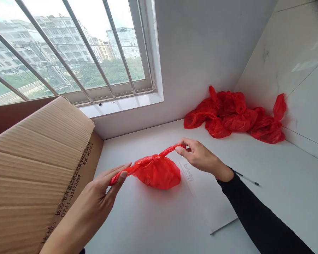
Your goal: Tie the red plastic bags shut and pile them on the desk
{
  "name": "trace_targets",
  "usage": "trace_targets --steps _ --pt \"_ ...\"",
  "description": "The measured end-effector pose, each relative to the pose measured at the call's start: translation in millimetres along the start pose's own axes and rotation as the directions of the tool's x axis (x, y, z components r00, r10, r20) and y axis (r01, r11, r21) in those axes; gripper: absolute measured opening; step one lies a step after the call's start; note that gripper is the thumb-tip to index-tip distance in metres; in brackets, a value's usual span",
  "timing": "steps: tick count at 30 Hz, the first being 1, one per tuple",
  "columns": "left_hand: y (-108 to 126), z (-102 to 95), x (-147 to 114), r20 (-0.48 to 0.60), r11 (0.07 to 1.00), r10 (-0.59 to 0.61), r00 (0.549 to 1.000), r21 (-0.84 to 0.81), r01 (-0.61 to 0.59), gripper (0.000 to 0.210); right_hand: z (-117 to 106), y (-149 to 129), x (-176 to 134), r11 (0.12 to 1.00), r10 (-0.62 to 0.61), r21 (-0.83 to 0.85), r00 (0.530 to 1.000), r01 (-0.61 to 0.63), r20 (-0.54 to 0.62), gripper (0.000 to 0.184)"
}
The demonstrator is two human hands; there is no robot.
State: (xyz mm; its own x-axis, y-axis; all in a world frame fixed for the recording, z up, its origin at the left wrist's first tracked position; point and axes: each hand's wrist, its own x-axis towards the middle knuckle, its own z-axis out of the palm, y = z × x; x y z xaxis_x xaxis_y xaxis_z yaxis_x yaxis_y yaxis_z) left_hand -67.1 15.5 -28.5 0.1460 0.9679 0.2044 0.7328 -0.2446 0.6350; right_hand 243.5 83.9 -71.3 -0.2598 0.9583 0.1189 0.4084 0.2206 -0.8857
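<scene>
A red plastic bag [161, 173] rests on the white table in front of me, bunched at the top with a twisted end stretched out to each side. Whatever is inside it cannot be made out. My left hand [106, 187] pinches the left end between thumb and fingers. The right end is gripped by the fingertips of my right hand [198, 155], a little farther back. Just right of the bag lies a white sheet or pad of paper [209, 201] with handwritten lines, partly beneath my right forearm.
On the left stands an open cardboard box [39, 151] with printed text, its flap raised. Several red plastic bags [228, 116] are heaped in the back right corner against the walls. A black pen [246, 178] lies right of my wrist. A barred window [76, 49] is behind.
</scene>
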Motion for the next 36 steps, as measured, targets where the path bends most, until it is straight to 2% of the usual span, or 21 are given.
trace_targets --steps 3,5,7,9,11,14,17,22,26,29,31,33,36 --pt "13 24.3 12 0.186 0.99 -0.056 0.981 0.138 0.03 0.053 19 -13 -6 0.985 -0.097 0.141 0.995 0.096 -0.006 0.027" --pt "15 45.4 19 0.278 0.985 -0.052 0.959 0.174 0.003 0.062 39 -16 -9 0.97 -0.183 0.159 0.983 0.183 -0.017 0.023" --pt "9 68.5 25 0.366 0.977 -0.029 0.93 0.207 -0.051 0.063 63 -8 -10 0.963 -0.258 0.076 0.966 0.258 -0.003 0.021" --pt "-2 91.2 30 0.438 0.962 -0.059 0.897 0.266 -0.067 0.06 86 8 -9 0.955 -0.291 -0.057 0.956 0.292 0.026 0.022" --pt "-14 110.8 35 0.443 0.931 -0.135 0.887 0.363 -0.04 0.06 105 26 -7 0.938 -0.292 -0.186 0.956 0.293 0.035 0.028" --pt "-29 129.8 39 0.383 0.905 -0.165 0.909 0.425 -0.014 0.061 121 49 -4 0.896 -0.303 -0.33 0.952 0.298 0.036 0.04" --pt "-36 136.7 40 0.365 0.907 -0.162 0.917 0.421 -0.007 0.062 127 61 -2 0.868 -0.293 -0.404 0.955 0.287 0.051 0.046" --pt "-46 141.6 39 0.337 0.934 -0.153 0.929 0.357 0.024 0.063 130 69 0 0.873 -0.273 -0.406 0.961 0.27 0.051 0.045" --pt "-61 153.5 34 0.241 0.969 -0.09 0.966 0.247 0.029 0.061 132 71 1 0.886 -0.263 -0.388 0.964 0.252 0.026 0.039" --pt "-66 160.8 20 0.032 0.999 0.024 0.999 0.045 -0.026 0.053 133 69 -1 0.9 -0.256 -0.367 0.967 0.237 -0.002 0.035" --pt "-63 159.7 6 -0.166 0.984 0.054 0.985 -0.158 -0.081 0.043 133 67 -4 0.91 -0.254 -0.343 0.967 0.231 -0.021 0.034" --pt "-57 153.1 -12 -0.313 0.951 0.02 0.949 -0.288 -0.115 0.037 134 65 -9 0.923 -0.257 -0.305 0.966 0.235 -0.033 0.033" --pt "-52 139.2 -38 -0.409 0.931 -0.05 0.911 -0.349 -0.105 0.035 133 68 -17 0.951 -0.225 -0.232 0.972 0.205 -0.065 0.033"
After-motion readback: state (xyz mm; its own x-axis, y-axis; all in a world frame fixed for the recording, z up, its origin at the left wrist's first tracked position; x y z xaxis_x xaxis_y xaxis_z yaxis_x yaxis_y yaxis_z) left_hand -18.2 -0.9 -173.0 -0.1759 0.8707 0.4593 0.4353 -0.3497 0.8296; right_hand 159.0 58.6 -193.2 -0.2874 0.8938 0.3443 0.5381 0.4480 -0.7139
